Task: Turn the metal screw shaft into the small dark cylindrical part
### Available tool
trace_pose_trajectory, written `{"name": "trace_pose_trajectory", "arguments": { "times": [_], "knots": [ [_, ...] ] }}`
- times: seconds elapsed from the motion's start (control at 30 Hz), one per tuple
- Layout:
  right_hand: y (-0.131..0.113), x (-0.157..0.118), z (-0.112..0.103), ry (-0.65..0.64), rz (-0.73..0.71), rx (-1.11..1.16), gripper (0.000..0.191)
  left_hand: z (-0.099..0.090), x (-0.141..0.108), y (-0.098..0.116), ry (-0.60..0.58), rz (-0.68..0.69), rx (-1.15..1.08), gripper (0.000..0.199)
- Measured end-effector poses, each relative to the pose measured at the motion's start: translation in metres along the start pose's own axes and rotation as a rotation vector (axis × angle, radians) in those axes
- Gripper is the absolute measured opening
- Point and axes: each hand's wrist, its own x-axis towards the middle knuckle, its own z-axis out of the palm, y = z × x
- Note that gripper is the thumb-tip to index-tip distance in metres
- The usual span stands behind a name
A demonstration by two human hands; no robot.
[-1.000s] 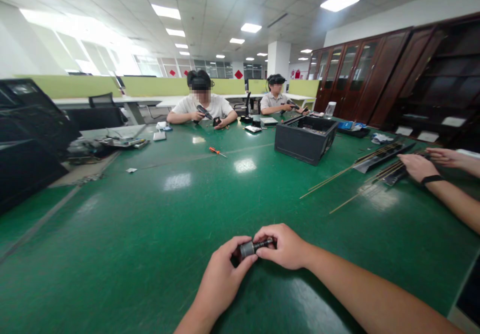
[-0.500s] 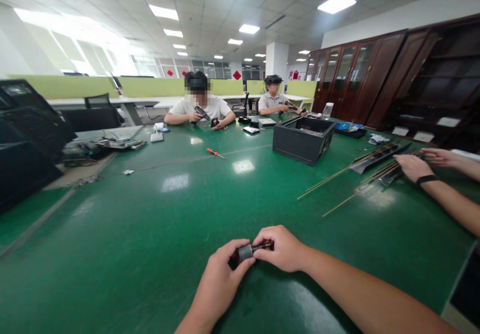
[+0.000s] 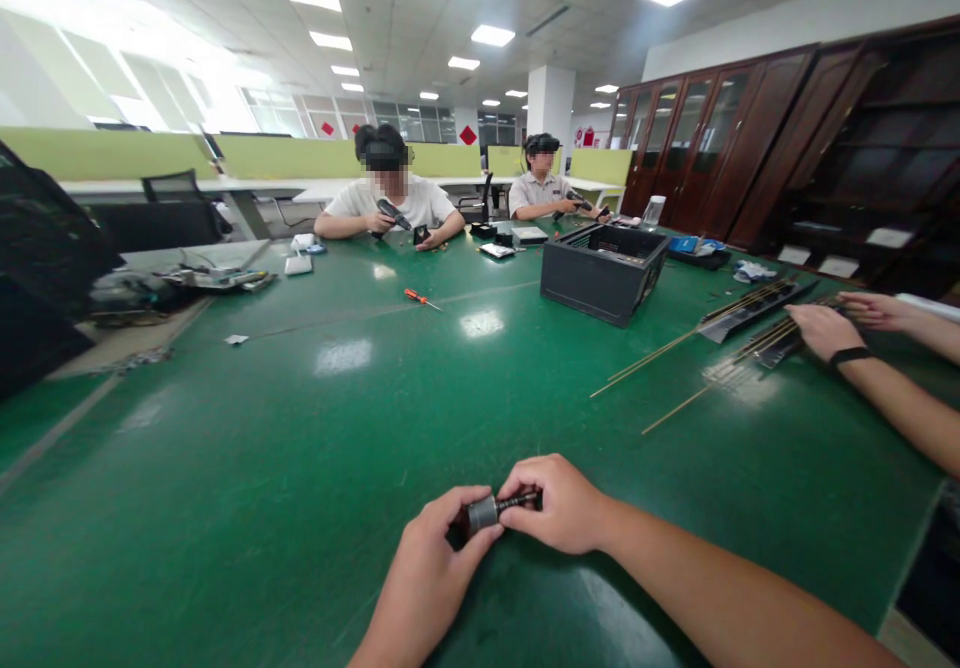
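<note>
Left of the frame's centre, at mid-height, a slim screwdriver with an orange handle [image 3: 422,299] lies on your glossy green counter [image 3: 300,488], well apart from your hands. At the lower centre, your left hand [image 3: 435,553] has its thumb and fingers curled around the wide end of a grey cylindrical part with a narrow dark shaft [image 3: 482,514]. You hold it nearly level, shaft pointing right; whether it touches the counter is hard to tell. It looks metallic, so expect it stiff, sturdy and fairly heavy for its size, perhaps slippery along the smooth barrel. Take the weight on that barrel and steady the ridged shaft with your fingertips. Just right of it, your right hand [image 3: 559,501] has a narrow grip, thumb and fingers pinching the shaft and partly hiding its far end. Toward the right of the frame, long brass-coloured rods [image 3: 649,360] lie near a co-worker's hand [image 3: 825,331].
</note>
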Motion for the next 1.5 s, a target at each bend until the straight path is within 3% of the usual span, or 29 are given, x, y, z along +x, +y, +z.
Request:
{"name": "trace_pose_trajectory", "arguments": {
  "times": [0.53, 1.5],
  "knots": [
    [0.0009, -0.0015, -0.0078, -0.022, -0.036, 0.004, 0.007, 0.0007, 0.0012, 0.0051, 0.010, 0.009, 0.016, 0.028],
    [0.0009, -0.0008, -0.0035, -0.001, -0.032, 0.003, 0.005, 0.0000, -0.0015, -0.0007, 0.001, -0.047, 0.005, 0.028]
  ]
}}
